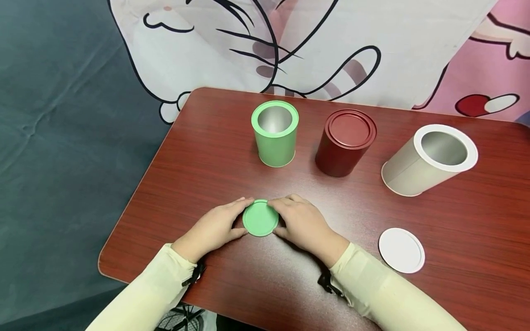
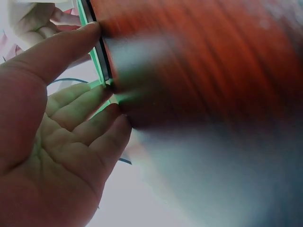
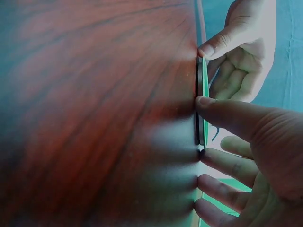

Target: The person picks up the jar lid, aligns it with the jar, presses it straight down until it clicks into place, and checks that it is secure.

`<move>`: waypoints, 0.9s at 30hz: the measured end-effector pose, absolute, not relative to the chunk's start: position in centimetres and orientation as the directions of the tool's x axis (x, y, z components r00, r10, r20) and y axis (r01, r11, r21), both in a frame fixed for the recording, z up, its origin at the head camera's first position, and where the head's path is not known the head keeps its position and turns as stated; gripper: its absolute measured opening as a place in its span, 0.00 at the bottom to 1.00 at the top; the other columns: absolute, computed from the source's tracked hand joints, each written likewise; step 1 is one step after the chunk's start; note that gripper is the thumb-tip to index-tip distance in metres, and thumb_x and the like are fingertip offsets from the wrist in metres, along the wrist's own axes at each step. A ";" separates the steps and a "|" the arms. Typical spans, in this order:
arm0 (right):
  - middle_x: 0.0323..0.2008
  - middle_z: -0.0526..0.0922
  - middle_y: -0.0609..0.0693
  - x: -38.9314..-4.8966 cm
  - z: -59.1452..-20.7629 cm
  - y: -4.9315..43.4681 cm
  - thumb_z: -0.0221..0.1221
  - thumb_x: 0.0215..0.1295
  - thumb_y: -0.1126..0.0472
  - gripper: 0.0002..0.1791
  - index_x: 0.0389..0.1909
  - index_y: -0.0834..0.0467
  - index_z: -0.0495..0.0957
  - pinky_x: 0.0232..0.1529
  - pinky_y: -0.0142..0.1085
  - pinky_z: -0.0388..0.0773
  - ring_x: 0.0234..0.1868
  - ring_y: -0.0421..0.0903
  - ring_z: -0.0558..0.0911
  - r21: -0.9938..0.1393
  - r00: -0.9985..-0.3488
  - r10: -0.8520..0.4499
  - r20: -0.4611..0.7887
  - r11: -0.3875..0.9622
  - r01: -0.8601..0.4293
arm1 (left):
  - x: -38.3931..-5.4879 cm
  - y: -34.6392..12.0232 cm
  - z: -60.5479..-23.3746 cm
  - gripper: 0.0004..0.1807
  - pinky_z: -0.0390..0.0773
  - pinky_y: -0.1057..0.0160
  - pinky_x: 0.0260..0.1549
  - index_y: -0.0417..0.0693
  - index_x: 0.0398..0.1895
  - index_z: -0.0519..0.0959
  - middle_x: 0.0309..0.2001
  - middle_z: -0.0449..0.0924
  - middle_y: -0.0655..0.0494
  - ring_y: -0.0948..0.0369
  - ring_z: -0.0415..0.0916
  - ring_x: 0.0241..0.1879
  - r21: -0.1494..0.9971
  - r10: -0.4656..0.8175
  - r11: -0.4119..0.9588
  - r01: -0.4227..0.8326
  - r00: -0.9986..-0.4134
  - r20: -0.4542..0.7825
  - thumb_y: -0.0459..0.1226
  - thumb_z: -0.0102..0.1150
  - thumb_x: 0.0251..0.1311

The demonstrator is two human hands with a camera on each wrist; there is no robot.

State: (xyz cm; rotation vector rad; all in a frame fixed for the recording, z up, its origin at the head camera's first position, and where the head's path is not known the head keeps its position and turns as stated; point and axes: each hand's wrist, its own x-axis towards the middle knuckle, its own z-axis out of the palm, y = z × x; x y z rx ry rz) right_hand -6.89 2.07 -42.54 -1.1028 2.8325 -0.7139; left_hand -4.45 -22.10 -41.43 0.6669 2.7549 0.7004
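While the left hand point(image 1: 213, 230) and the right hand point(image 1: 304, 225) grip from 2 opposite sides, thumbs at the near rim and index fingers at the far rim, the green lid point(image 1: 260, 218) lies flat on the table point(image 1: 215, 170), right there between the fingertips! Beyond them stands the green can point(image 1: 276, 149), then the red can point(image 1: 341, 154), then the white can point(image 1: 410, 165), with 1 white lid point(image 1: 401, 250) beside the right sleeve point(image 1: 385, 285).
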 end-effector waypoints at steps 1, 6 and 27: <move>0.50 0.85 0.45 -6.9 -42.6 2.1 0.75 0.52 0.54 0.30 0.57 0.55 0.80 0.54 0.42 0.78 0.51 0.48 0.80 -0.421 -0.749 -0.646 0.147 0.644 -0.638 | -4.5 -22.1 -41.4 0.37 0.72 0.52 0.64 0.42 0.69 0.70 0.65 0.75 0.48 0.51 0.72 0.66 0.497 0.481 0.781 0.377 -0.872 -0.095 0.38 0.74 0.56; 0.51 0.85 0.45 -7.0 -42.6 2.2 0.75 0.52 0.55 0.30 0.57 0.55 0.80 0.54 0.42 0.78 0.51 0.48 0.80 -0.419 -0.742 -0.653 0.152 0.637 -0.647 | -4.5 -21.9 -41.5 0.38 0.73 0.53 0.63 0.43 0.70 0.70 0.64 0.75 0.50 0.54 0.74 0.64 0.492 0.494 0.775 0.397 -0.866 -0.080 0.39 0.74 0.56; 0.57 0.83 0.51 -7.4 -41.9 2.9 0.73 0.56 0.55 0.33 0.62 0.59 0.77 0.61 0.45 0.76 0.59 0.49 0.81 -0.548 -0.758 -0.642 0.117 0.595 -0.588 | -4.8 -22.7 -41.1 0.38 0.71 0.54 0.64 0.47 0.72 0.68 0.67 0.73 0.54 0.58 0.71 0.66 0.545 0.491 0.744 0.387 -0.870 -0.053 0.38 0.73 0.58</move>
